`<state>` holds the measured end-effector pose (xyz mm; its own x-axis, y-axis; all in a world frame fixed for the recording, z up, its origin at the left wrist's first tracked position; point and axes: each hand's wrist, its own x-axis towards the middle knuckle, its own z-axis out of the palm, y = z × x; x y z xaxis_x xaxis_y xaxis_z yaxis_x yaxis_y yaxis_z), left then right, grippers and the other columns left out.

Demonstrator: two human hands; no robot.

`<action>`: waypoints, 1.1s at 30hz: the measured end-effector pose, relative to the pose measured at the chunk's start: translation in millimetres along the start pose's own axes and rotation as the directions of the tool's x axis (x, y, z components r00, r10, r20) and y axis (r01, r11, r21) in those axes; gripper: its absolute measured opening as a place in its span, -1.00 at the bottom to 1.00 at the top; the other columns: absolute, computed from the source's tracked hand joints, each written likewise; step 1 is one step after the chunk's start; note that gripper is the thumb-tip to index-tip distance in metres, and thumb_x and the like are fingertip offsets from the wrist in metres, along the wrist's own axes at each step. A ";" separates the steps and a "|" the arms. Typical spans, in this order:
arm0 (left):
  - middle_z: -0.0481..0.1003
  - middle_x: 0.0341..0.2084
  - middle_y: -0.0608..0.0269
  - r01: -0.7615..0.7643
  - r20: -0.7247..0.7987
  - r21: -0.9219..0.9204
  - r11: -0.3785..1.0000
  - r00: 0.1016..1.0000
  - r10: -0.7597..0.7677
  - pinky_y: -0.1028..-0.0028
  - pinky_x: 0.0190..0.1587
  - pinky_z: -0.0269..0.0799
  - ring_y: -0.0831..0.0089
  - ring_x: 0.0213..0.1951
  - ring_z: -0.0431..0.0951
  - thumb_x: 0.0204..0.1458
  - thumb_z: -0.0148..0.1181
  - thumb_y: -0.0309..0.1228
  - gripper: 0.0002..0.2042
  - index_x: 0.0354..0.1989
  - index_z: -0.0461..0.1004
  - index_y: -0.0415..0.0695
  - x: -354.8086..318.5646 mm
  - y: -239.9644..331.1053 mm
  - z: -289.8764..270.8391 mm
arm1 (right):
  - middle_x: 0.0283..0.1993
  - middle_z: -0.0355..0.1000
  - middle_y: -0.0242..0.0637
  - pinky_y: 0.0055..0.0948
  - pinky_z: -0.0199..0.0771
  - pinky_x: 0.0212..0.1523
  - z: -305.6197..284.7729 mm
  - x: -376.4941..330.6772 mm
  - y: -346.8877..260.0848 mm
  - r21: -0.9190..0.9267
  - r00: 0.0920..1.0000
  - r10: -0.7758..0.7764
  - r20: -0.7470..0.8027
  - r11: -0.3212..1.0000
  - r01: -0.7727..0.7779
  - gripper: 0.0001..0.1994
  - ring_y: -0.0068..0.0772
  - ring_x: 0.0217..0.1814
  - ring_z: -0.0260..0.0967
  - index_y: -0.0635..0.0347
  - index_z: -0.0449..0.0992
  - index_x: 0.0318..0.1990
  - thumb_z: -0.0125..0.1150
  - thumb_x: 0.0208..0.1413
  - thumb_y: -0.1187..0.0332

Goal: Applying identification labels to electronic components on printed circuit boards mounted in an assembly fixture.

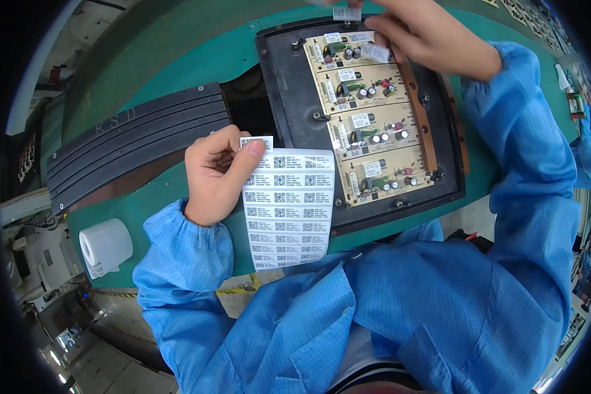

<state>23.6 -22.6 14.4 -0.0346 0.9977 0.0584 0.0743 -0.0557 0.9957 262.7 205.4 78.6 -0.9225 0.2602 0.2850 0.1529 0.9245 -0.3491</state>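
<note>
My left hand [215,172] pinches the top left corner of a white sheet of small printed labels [287,209], which hangs over the front of a black tray [289,98]. The tray holds a beige panel of circuit boards [368,128] with capacitors and white stickers on them. My right hand [427,36] reaches over the far end of the panel, its fingertips on a small white label [375,51] at the topmost board. A second small label [346,12] shows just above, near the fingers. Both arms are in blue sleeves.
A black ribbed mat [134,141] lies to the left of the tray on the green bench surface [197,52]. A white roll of tape or paper [105,246] sits at the bench's front left edge. More boards and another person's blue sleeve [588,141] are at the far right.
</note>
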 end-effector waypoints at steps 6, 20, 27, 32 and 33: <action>0.44 -0.61 0.36 -0.011 0.003 0.027 1.000 1.000 0.011 0.69 -0.54 0.21 0.80 -0.54 0.36 0.13 0.16 -0.54 -0.70 -0.62 0.23 -0.20 -0.2 0.5 0.0 | -0.04 0.23 -0.01 -0.18 0.37 -0.07 -3.2 -9.1 -28.9 -0.001 0.952 0.078 0.296 0.997 -0.081 -0.52 0.03 -0.06 0.31 0.24 0.19 0.22 0.07 0.12 0.49; 0.45 -0.62 0.35 -0.014 0.012 0.022 1.000 1.000 0.014 0.69 -0.55 0.21 0.79 -0.55 0.37 0.13 0.17 -0.52 -0.70 -0.63 0.25 -0.20 -0.3 0.5 -0.5 | -0.01 0.19 -0.02 -0.20 0.44 -0.17 -7.6 -1.6 -42.6 -0.005 0.914 0.088 0.396 0.996 -0.094 -0.50 0.04 -0.13 0.39 0.28 0.18 0.19 0.14 0.08 0.51; 0.45 -0.64 0.35 -0.005 -0.003 0.046 0.999 1.000 0.005 0.69 -0.56 0.21 0.79 -0.56 0.38 0.13 0.17 -0.51 -0.70 -0.63 0.25 -0.20 -0.2 1.7 1.0 | -0.06 0.22 -0.03 -0.25 0.42 -0.33 -10.6 -5.4 -28.4 -0.343 0.969 0.095 0.227 0.939 -0.012 -0.32 0.01 -0.18 0.40 0.30 0.17 0.14 0.37 -0.08 0.19; 0.44 -0.60 0.38 -0.009 0.005 0.004 1.000 1.000 0.009 0.69 -0.54 0.20 0.80 -0.54 0.36 0.13 0.17 -0.54 -0.71 -0.62 0.25 -0.19 0.0 -0.2 0.6 | -0.28 0.38 -0.14 -0.27 0.40 -0.41 -17.1 -13.8 -30.0 -0.220 0.943 0.248 0.223 0.955 -0.199 -0.34 -0.08 -0.28 0.44 0.24 0.22 0.08 0.40 -0.10 0.11; 0.44 -0.60 0.38 -0.003 -0.009 -0.004 1.000 1.000 0.003 0.69 -0.54 0.20 0.80 -0.54 0.36 0.13 0.17 -0.54 -0.71 -0.62 0.25 -0.19 -0.7 -0.5 0.7 | -0.32 0.39 -0.17 -0.28 0.40 -0.42 -14.2 -18.8 -34.2 -0.146 0.887 0.352 0.298 0.935 -0.322 -0.35 -0.10 -0.31 0.45 0.23 0.23 0.07 0.40 -0.09 0.10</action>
<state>24.3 -23.3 13.9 -0.0434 0.9971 0.0619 0.0700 -0.0587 0.9958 279.8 172.8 97.8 -0.8704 0.4730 -0.1364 0.4917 0.8219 -0.2876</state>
